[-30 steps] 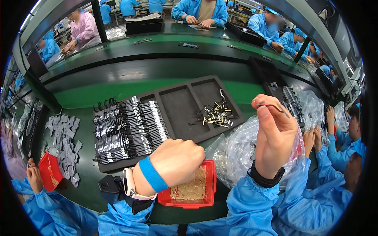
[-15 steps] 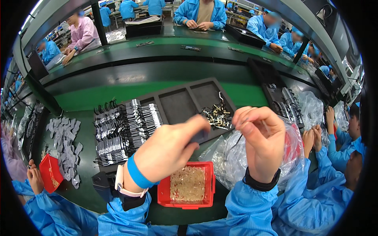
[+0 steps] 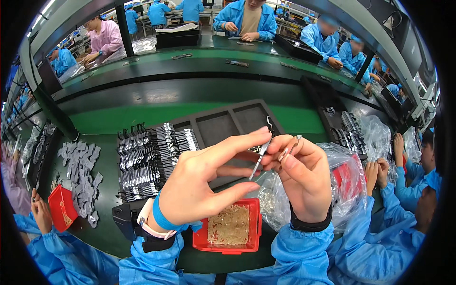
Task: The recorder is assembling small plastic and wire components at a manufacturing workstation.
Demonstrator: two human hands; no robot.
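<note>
My left hand [image 3: 199, 183] grips a thin flat silvery part [image 3: 258, 164] with a black wire end, seen nearly edge-on, between fingers and thumb. From the right, my right hand [image 3: 306, 183] meets it; its fingertips are at the part's side. A small pale, copper-toned strip [image 3: 284, 154] sits pinched between my right thumb and fingers. Below the hands stands a red bin [image 3: 256, 232] holding many small tan pieces. Behind them lies a black compartment tray [image 3: 216, 124], with rows of silvery parts with black wires [image 3: 164, 149] at its left. My hands hide part of the tray.
Grey flat pieces [image 3: 83, 164] lie heaped on the left, near another red bin [image 3: 59, 206] and a co-worker's hand [image 3: 40, 213]. A clear plastic bag [image 3: 344, 152] fills the right, beside a co-worker's hands [image 3: 377, 171]. Across the bench runs a line with circuit boards [image 3: 236, 63].
My left hand, blurred before, has brought the flat silvery part to my right hand. My right hand has shifted slightly left and lower. The view has moved a little.
</note>
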